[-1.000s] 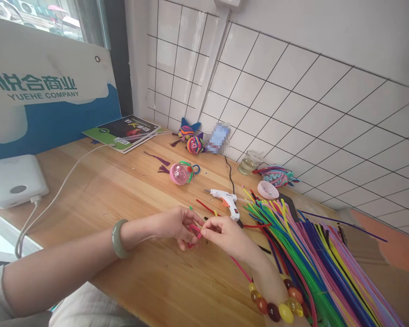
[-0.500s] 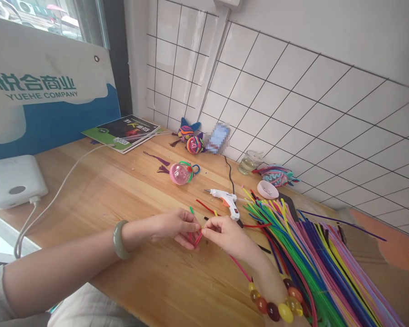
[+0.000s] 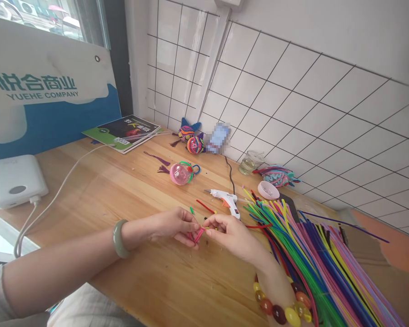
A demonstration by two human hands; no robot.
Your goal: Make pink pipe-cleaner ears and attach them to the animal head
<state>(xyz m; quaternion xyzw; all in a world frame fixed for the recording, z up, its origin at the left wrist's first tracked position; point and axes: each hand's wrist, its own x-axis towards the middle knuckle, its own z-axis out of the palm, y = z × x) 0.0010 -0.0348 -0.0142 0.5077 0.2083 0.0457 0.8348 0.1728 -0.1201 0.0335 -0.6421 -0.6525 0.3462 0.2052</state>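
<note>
My left hand point(image 3: 179, 225) is closed in a pinch around a bent pink pipe cleaner point(image 3: 198, 236) above the wooden table. My right hand point(image 3: 226, 230) meets it from the right, thumb and forefinger pinched at a small yellowish end point(image 3: 205, 228) beside the pink piece. Fingers partly hide how the two are joined. A short green pipe cleaner tip point(image 3: 191, 210) shows just behind my left fingers. Beyond my hands lie a red pipe cleaner point(image 3: 204, 206) and a white glue gun point(image 3: 225, 198). Farther back sits a clear and pink ball point(image 3: 180, 174) trimmed with green, red and blue.
Many coloured pipe cleaners point(image 3: 313, 254) spread along the right. Behind them are a pink half shell point(image 3: 268, 190), a fish-like ornament point(image 3: 276, 175) and a glass jar point(image 3: 248, 164). Two striped ornaments, a magazine point(image 3: 119, 131) and a white power bank point(image 3: 17, 181) with cable stand farther left.
My right fingers have lifted and spread slightly at the pinch, and the right forearm has shifted a little right. More of the yellowish end shows. My left hand stays nearly still.
</note>
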